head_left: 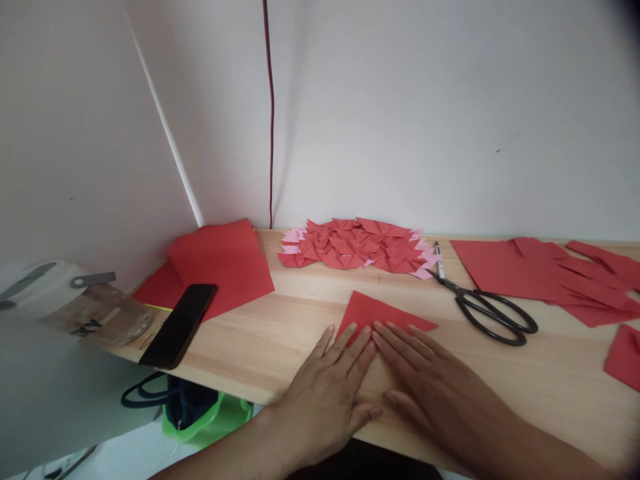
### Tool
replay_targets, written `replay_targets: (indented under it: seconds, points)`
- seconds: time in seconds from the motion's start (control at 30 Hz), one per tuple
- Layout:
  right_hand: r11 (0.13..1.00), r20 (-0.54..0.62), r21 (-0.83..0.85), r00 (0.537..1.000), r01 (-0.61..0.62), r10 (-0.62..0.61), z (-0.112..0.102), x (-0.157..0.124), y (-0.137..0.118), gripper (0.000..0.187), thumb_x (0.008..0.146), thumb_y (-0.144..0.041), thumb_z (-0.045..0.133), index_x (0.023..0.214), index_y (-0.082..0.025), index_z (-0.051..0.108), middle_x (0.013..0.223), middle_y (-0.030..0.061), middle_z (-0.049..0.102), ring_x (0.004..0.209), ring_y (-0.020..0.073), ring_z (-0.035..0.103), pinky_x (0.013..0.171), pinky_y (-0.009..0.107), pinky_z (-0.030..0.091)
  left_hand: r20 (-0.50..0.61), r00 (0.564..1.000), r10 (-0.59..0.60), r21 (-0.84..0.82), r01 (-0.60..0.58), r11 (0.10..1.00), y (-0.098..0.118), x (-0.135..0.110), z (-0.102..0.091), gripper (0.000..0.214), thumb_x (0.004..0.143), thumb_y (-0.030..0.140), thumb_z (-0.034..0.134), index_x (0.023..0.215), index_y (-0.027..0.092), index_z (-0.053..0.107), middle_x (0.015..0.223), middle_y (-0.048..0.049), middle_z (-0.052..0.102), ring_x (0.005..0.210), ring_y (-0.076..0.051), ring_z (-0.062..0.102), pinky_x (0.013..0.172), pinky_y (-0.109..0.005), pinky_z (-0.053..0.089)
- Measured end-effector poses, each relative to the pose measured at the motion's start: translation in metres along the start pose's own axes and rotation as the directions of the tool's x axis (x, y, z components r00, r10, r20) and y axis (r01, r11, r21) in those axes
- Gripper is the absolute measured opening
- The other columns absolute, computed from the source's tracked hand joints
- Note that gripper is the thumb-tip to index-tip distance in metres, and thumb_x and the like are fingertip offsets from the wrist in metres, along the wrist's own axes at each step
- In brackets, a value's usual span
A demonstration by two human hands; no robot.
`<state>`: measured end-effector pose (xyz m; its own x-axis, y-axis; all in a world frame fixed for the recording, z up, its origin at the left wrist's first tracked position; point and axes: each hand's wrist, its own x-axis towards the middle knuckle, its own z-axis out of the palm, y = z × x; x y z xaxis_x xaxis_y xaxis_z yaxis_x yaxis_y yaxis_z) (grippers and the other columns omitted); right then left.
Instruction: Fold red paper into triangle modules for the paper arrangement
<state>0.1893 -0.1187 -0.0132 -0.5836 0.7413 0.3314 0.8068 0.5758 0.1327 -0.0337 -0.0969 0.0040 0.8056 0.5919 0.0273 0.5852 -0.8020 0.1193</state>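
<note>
A folded red paper [373,312] lies on the wooden tabletop [240,347], its pointed corners showing beyond my fingertips. My left hand [335,380] rests flat, its fingers stretched over the paper's near left part. Beside it my right hand [425,373] lies flat too, fingertips pressing the near edge on the right. The two index fingers almost touch. My fingers cover the near side of the paper. Behind it, against the wall, sits a pile of folded red and pink paper pieces [357,243].
Black-handled scissors [495,313] and a marker pen [439,260] lie right of the pile. Red paper sheets and strips [530,270] spread at far right. On the left are red sheets [225,260], a phone [180,327] and a clear plastic jug [107,317]. A green basin [215,420] stands below.
</note>
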Motion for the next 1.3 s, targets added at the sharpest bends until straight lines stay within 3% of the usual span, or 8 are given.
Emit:
replay_targets:
  seconds: [0.4,0.6,0.73,1.03,1.3]
  points:
    - [0.995,0.125,0.048,0.989,-0.086,0.080,0.018,0.032,0.029,0.058,0.095,-0.044,0.039,0.137,-0.004,0.046,0.141,0.0170,0.047,0.131,0.0256,0.045,0.106,0.046,0.039,-0.022,1.000,-0.011,-0.031,0.010,0.999,0.000,-0.002,0.001,0.064,0.095,0.047,0.036,0.149,0.017,0.018,0.156,-0.0062,0.022,0.145,-0.021,0.008,0.119,-0.043,0.012]
    - [0.999,0.047,0.049,0.999,-0.019,0.017,0.010,0.008,-0.006,0.063,0.092,-0.041,0.045,0.145,-0.009,0.033,0.151,0.0130,0.034,0.139,0.0238,0.031,0.109,0.044,0.036,-0.023,1.000,-0.007,-0.025,0.007,1.000,0.001,-0.001,0.000,0.064,0.096,0.049,0.028,0.150,0.016,0.016,0.156,-0.0067,0.022,0.145,-0.020,0.008,0.119,-0.043,0.011]
    - [0.998,0.000,0.034,0.999,-0.049,0.049,0.011,-0.005,-0.022,0.070,0.090,-0.048,0.047,0.146,-0.009,0.032,0.147,0.0156,0.041,0.136,0.0259,0.037,0.105,0.045,0.039,-0.036,0.999,-0.009,-0.007,0.008,1.000,0.001,-0.001,0.000,0.067,0.096,0.050,0.030,0.150,0.015,0.014,0.156,-0.0078,0.020,0.145,-0.020,0.009,0.119,-0.042,0.013]
    - [0.984,-0.078,-0.108,0.988,-0.139,0.131,0.011,-0.027,0.010,0.067,0.088,-0.045,0.046,0.141,-0.004,0.038,0.140,0.0222,0.048,0.131,0.0309,0.043,0.104,0.049,0.036,-0.027,1.000,-0.015,-0.025,0.015,1.000,0.000,-0.003,0.002,0.062,0.096,0.048,0.032,0.149,0.018,0.021,0.157,-0.0054,0.018,0.145,-0.022,0.006,0.118,-0.044,0.013]
    - [0.982,-0.075,-0.111,0.986,-0.155,0.148,0.010,-0.031,0.012,0.062,0.090,-0.046,0.044,0.134,-0.003,0.048,0.139,0.0226,0.049,0.129,0.0311,0.046,0.106,0.048,0.034,-0.070,0.993,-0.095,0.041,0.098,0.994,0.002,-0.016,0.005,0.060,0.094,0.050,0.035,0.147,0.021,0.028,0.156,-0.0053,0.021,0.145,-0.030,0.008,0.116,-0.051,0.019]
